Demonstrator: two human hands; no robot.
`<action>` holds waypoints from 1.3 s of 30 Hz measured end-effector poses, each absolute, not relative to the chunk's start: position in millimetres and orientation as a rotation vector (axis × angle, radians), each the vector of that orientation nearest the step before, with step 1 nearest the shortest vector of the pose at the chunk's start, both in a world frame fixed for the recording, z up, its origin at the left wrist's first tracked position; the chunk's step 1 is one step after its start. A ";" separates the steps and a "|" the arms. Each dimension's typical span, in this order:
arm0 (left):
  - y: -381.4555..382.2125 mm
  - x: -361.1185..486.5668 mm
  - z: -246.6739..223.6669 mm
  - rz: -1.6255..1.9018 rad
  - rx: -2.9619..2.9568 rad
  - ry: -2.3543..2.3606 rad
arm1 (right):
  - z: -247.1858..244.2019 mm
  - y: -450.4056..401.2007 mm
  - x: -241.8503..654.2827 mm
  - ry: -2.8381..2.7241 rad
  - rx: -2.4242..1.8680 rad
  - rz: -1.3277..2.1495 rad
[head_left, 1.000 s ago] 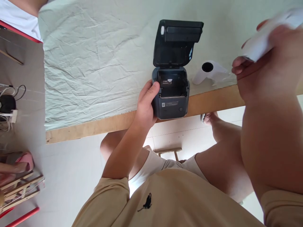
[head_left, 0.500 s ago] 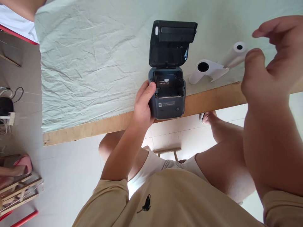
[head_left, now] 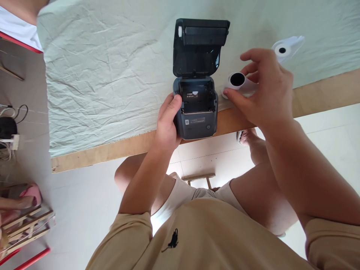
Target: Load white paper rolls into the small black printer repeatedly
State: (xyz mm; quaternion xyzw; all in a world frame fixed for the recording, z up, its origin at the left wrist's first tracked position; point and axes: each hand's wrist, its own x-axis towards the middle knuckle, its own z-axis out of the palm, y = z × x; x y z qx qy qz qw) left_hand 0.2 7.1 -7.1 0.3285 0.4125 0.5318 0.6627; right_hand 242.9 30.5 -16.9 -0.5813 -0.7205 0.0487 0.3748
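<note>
A dark grey portable label printer point(head_left: 197, 125) is at the table's front edge with its black lid point(head_left: 198, 48) swung up, showing a bare roll compartment. My left hand point(head_left: 168, 123) grips its left side, thumb on the rim. My right hand point(head_left: 266, 90) is at a white paper roll point(head_left: 227, 84) to the right of the printer. The thumb presses the roll's near left side and other fingers curl behind it; the index finger is raised. The roll's dark hollow core faces up. Beyond that hand stands a second white paper roll point(head_left: 288, 55) with a loose tail.
A pale green cloth point(head_left: 112, 75) covers the table, whose wooden edge point(head_left: 98, 152) runs along the front. Another person's arm point(head_left: 25, 9) shows at the upper left. A wooden folding stool point(head_left: 26, 228) and cables point(head_left: 8, 129) are on the left.
My right hand has come down and left from the air to the near paper roll. The second roll's loose paper now points away to the right. My left hand still holds the printer.
</note>
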 end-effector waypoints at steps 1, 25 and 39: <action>7.1 0.1 -7.0 1.205 0.741 0.924 | -16.8 27.3 243.5 -1.851 -1.446 0.178; 8.3 4.2 -2.8 1.159 0.780 0.919 | 26.5 7.9 199.7 -1.758 -1.094 0.181; 3.8 0.6 0.0 1.120 0.758 0.945 | 11.4 14.2 189.4 -1.840 -1.206 0.409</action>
